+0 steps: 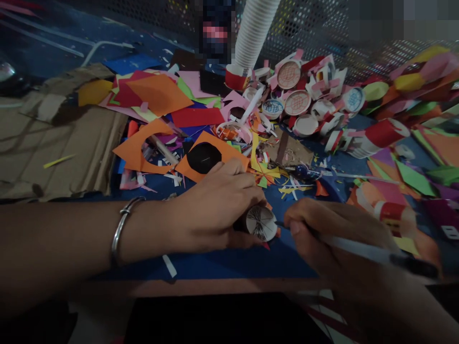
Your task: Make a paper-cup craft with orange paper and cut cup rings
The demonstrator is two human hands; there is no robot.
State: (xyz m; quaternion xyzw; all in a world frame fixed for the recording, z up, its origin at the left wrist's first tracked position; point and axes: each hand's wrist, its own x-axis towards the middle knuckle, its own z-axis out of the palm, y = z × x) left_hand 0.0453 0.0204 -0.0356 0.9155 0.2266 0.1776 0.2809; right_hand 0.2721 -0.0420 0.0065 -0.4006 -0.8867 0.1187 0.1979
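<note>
My left hand (pixel 218 203) is closed around a small paper cup (pixel 261 222) lying on its side, its round white bottom marked with dark lines and facing right. A silver bangle (pixel 122 229) sits on that wrist. My right hand (pixel 333 234) grips a white pen (pixel 362 248) with a dark cap end, and the pen's tip touches the cup's bottom. Both hands rest on the blue work surface (pixel 229 263) near its front edge.
Orange paper with a round hole (pixel 206 157) and other coloured scraps litter the surface. Decorated cup bottoms (pixel 297 102) pile at the back, beside a tall stack of white cups (pixel 254 31). Cardboard (pixel 53 143) lies left; folded coloured papers (pixel 419 81) right.
</note>
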